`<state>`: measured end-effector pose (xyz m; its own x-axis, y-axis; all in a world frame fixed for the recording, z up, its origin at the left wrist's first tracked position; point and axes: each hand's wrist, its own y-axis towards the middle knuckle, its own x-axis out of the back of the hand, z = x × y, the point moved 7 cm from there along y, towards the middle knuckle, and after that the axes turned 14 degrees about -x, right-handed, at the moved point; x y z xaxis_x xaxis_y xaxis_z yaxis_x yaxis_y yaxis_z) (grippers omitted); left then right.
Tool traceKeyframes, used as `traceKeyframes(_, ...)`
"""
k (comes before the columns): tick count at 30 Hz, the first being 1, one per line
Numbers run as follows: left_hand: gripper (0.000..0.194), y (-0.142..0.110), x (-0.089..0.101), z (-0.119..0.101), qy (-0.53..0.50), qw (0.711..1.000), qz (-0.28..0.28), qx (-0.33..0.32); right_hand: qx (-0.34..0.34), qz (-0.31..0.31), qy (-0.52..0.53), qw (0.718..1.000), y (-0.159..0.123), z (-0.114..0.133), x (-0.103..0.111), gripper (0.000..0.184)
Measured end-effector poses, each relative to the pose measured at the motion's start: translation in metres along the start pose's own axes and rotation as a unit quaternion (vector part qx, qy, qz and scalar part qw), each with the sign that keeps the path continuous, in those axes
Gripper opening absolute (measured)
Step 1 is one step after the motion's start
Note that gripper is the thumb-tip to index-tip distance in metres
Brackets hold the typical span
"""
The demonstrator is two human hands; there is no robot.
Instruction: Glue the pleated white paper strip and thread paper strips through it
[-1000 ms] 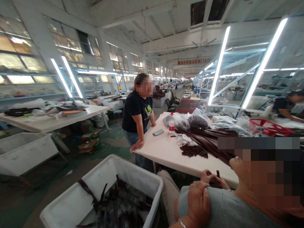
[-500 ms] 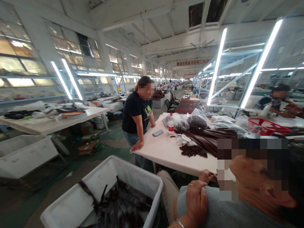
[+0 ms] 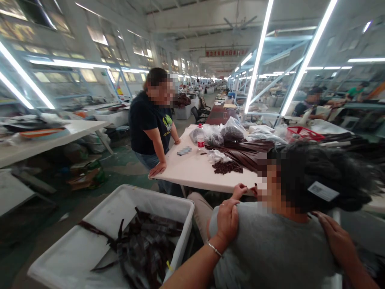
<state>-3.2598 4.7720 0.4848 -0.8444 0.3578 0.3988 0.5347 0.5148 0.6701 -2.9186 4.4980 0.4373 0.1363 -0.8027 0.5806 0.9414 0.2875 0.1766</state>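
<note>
In the head view my left hand [image 3: 227, 220], with a ring and a bracelet, is curled over one shoulder of a seated person in a grey shirt [image 3: 270, 245]. My right hand [image 3: 337, 239] lies on the other shoulder, its fingers closed against the shirt; part of it is at the frame's right side. The seated person's own hands [image 3: 240, 190] are at the table's front edge, holding a small dark piece too small to name.
A white table [image 3: 177, 172] bears a red-capped bottle [image 3: 200, 138], dark strips [image 3: 240, 151], small brown pieces [image 3: 227, 167] and plastic bags [image 3: 231, 129]. A co-worker [image 3: 153, 120] leans on its left corner. A white bin [image 3: 69, 253] of dark strips stands front left.
The view has turned right and down. My right hand has come into sight on the seated person's shoulder. My left hand stays on the other shoulder, and the seated person's head now faces away.
</note>
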Motion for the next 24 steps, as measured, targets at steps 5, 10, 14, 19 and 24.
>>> traceKeyframes(5,0.036,-0.005,0.004,-0.006,-0.021,1.0,0.001,-0.02,-0.049,0.047,0.003,0.998,-0.011,-0.004,-0.003,0.054)
traceKeyframes(10,0.036,-0.013,0.005,-0.01,-0.013,1.0,0.001,-0.004,-0.033,0.039,0.005,0.999,-0.022,0.008,0.002,0.055)
traceKeyframes(14,0.037,-0.015,0.005,-0.009,-0.009,1.0,0.01,0.012,-0.036,0.038,0.005,0.999,-0.023,0.01,0.002,0.053)
traceKeyframes(19,0.039,-0.014,0.006,-0.008,0.009,1.0,0.014,0.011,-0.028,0.037,0.015,0.999,-0.022,0.011,0.002,0.052)
traceKeyframes(24,0.036,-0.008,0.002,-0.011,0.019,1.0,0.008,0.002,-0.043,0.037,0.022,0.998,-0.017,0.002,0.0,0.051)
